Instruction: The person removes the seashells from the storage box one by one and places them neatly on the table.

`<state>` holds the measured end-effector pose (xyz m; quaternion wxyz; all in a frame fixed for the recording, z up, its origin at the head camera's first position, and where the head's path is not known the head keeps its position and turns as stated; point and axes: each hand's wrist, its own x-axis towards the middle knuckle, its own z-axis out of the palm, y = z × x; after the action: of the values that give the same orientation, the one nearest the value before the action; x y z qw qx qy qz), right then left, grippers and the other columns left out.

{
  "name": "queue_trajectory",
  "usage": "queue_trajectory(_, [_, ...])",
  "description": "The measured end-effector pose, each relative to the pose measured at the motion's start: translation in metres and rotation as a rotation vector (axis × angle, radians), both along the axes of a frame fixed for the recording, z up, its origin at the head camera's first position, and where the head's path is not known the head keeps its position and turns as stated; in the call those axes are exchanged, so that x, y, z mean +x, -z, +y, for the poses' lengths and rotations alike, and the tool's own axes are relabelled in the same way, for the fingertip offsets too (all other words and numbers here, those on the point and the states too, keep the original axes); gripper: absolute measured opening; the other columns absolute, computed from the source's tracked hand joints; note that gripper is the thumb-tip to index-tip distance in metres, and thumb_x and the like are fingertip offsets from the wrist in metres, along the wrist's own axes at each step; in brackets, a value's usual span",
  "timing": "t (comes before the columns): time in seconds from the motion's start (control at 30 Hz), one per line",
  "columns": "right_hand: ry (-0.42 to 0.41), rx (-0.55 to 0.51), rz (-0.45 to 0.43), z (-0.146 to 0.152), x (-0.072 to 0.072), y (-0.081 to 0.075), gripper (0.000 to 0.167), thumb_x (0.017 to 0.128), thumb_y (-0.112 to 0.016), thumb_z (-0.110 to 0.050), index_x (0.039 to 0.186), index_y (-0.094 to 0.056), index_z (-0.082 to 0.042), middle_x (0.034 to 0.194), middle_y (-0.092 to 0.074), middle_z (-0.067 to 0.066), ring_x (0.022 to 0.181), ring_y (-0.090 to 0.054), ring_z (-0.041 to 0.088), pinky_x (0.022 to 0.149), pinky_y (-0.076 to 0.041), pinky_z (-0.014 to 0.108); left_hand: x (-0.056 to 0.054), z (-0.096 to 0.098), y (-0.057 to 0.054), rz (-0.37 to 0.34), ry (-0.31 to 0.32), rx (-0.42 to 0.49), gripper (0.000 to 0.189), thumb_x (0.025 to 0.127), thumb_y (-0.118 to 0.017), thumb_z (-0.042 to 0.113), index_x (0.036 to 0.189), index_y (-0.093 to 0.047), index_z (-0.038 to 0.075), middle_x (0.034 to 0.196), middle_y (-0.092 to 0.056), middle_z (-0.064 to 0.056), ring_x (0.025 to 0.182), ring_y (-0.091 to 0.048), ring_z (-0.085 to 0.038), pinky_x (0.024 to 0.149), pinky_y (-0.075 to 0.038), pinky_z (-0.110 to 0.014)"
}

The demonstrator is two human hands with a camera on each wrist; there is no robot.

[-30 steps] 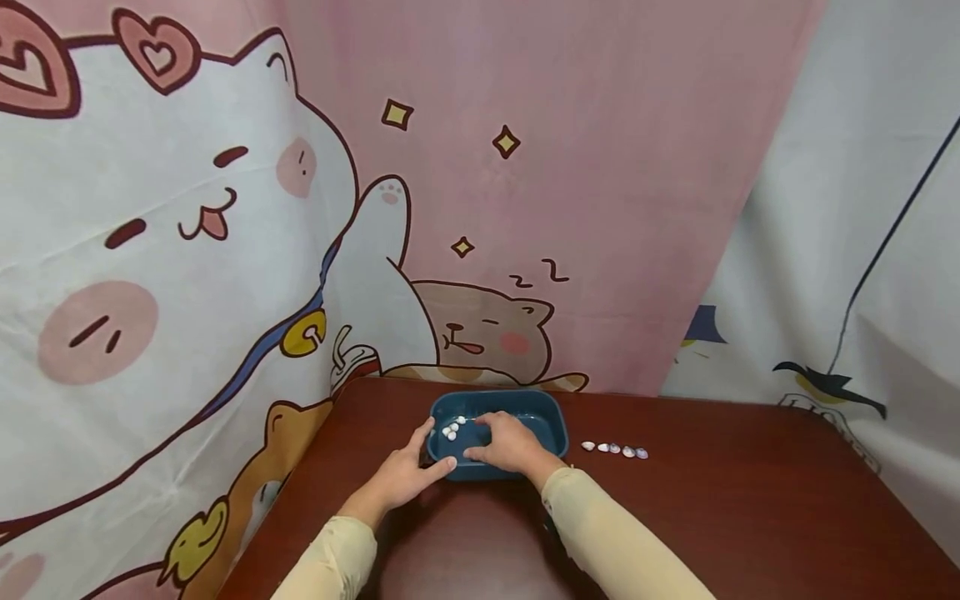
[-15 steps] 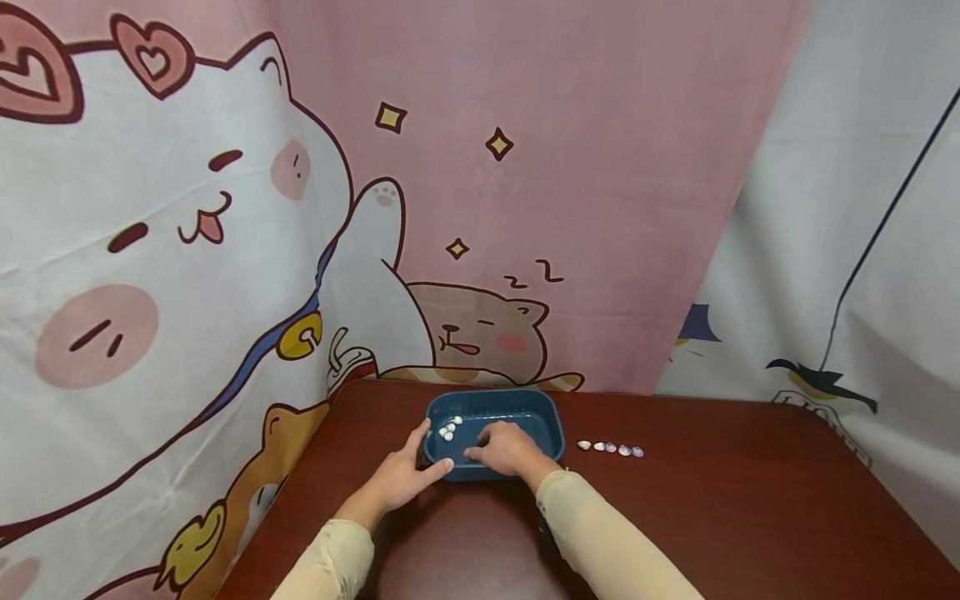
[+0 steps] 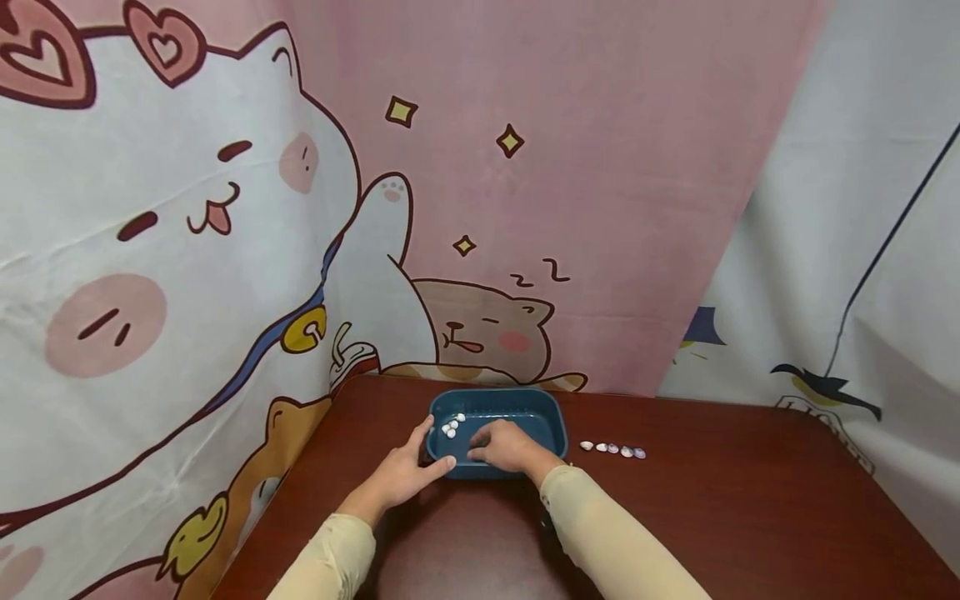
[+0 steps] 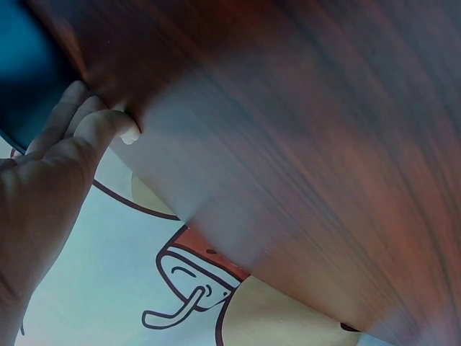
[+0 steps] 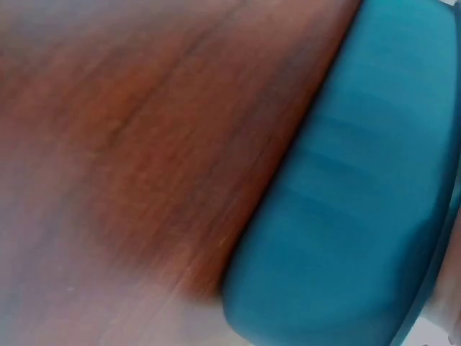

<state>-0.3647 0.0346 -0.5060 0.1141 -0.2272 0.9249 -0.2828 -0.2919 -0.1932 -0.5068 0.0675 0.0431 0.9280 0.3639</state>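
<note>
A blue plastic basin (image 3: 551, 417) sits on the table. My left hand (image 3: 401, 473) grips its near left corner, thumb at the front rim and fingers along the left side. In the left wrist view the left fingers (image 4: 101, 130) lie against the basin's outside. My right hand (image 3: 506, 446) reaches over the front rim into the basin, fingers bent downward; I cannot tell whether they pinch anything. Several small white shells (image 3: 452, 427) lie clustered inside at the basin's left end. The right wrist view shows mostly the basin's outer wall (image 5: 346, 194).
Several more seashells (image 3: 613, 448) lie in a row on the reddish-brown table (image 3: 720, 500), just right of the basin. Behind the table hangs a cartoon-printed curtain (image 3: 600, 208), pink in the middle and white at the sides.
My right thumb and fingertips have drawn closer together inside the basin. The left hand stays at the corner, and the shells keep their places.
</note>
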Motion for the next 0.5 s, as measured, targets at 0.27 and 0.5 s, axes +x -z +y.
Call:
queue_trajectory(0.27, [-0.108, 0.025, -0.093, -0.012, -0.009, -0.006, 0.046, 0.097, -0.080, -0.030, 0.139, -0.073, -0.012, 0.143, -0.071, 0.008, 0.140, -0.061, 0.032, 0.120, -0.046, 0.055, -0.001, -0.002, 0.000, 0.017, 0.025, 0.005, 0.097, 0.098, -0.068, 0.063, 0.172, -0.022, 0.022, 0.162, -0.051, -0.024, 0.143, -0.057, -0.046, 0.114, -0.046, -0.070])
queue_trajectory(0.5, [-0.168, 0.151, -0.062, -0.041, -0.017, -0.006, 0.049, 0.096, -0.079, -0.024, 0.143, -0.070, -0.015, 0.150, -0.067, 0.008, 0.147, -0.057, 0.030, 0.124, -0.043, 0.052, -0.002, -0.004, 0.001, 0.033, 0.052, 0.020, 0.098, 0.098, -0.067, 0.064, 0.172, -0.021, 0.020, 0.161, -0.051, -0.025, 0.144, -0.056, -0.047, 0.115, -0.044, -0.071])
